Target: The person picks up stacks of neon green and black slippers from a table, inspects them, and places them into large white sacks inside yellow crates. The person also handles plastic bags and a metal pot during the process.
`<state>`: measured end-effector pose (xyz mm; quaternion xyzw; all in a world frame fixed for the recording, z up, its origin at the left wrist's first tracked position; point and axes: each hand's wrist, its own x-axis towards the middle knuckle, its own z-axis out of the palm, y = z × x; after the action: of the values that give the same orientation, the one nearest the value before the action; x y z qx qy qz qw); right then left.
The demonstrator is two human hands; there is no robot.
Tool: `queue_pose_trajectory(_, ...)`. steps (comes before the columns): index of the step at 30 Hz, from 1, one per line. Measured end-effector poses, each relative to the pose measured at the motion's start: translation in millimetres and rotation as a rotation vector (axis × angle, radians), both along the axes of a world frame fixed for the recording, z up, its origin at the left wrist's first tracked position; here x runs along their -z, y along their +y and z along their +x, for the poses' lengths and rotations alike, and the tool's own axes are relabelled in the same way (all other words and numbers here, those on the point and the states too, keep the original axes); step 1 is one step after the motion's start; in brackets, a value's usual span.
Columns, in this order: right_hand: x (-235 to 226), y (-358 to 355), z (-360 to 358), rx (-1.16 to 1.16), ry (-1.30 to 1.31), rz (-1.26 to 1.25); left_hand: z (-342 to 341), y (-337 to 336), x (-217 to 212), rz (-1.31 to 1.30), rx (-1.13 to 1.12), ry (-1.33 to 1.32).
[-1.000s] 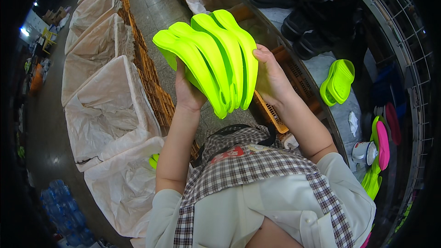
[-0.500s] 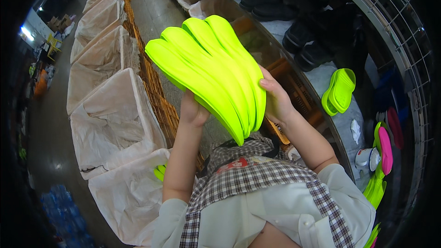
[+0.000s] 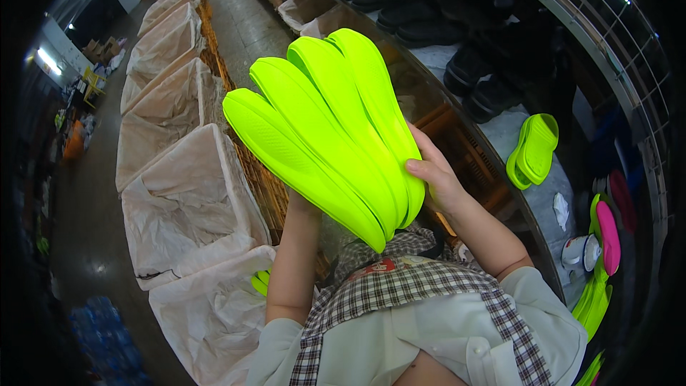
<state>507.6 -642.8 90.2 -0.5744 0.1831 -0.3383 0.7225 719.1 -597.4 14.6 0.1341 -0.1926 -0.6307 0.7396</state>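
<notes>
The head view looked steeply down from the person's own head, with the left hand (image 3: 304, 204) and right hand (image 3: 437, 177) close below, mid-picture, and the apron (image 3: 404, 284) nearer the lower edge. It also took in the aisle (image 3: 246, 21) far ahead. The wide lens curved the wire rack (image 3: 609, 57); the outermost shapes were probably too dark to tell.

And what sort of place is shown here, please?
Probably a footwear workshop or packing area: bright yellow-green, sole-shaped pieces are held up, many dark, rounded shoes sit toward the upper right, and a long row of orange slatted crates with whitish sheet liners runs along the left.
</notes>
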Motion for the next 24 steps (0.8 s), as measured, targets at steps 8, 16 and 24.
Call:
queue_pose_trajectory(8, -9.7, -1.8, -3.1, 0.009, 0.078, 0.005, 4.1, -5.0, -4.5, -0.001, 0.022, -0.061)
queue_pose_trajectory(16, -3.6, -4.5, -7.3, 0.015, 0.058, -0.012, 12.3, -1.8, -10.4, 0.004, 0.034, -0.168)
queue_pose_trajectory(24, 0.7, -11.9, -12.0, -0.007, 0.078, -0.032, 17.6, 0.7, -17.5, 0.0, 0.049, -0.292)
